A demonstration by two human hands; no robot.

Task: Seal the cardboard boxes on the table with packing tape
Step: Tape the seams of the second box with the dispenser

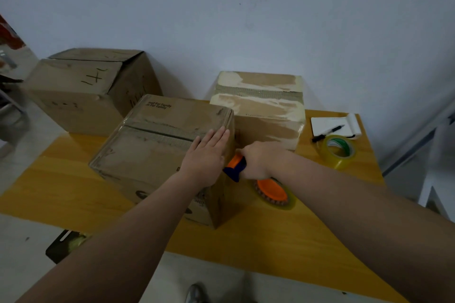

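Left hand (208, 155) flat, fingers straight, atop closed cardboard box (147, 155); right hand (261, 160) just beside, wrapped around tape dispenser (235, 167) handle.

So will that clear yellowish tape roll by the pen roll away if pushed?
Probably not: the clear yellowish tape roll seems to lie flat, hole up, so it should slide. Its hollow middle suggests it's light. Tipped onto its round edge, it likely would roll.

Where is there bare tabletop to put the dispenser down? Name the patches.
Bare table lies left of the near box, out to the left edge. Another strip runs in front of that box, along the near edge. Crowded: the far right corner holds a tape roll, notepad and pen.
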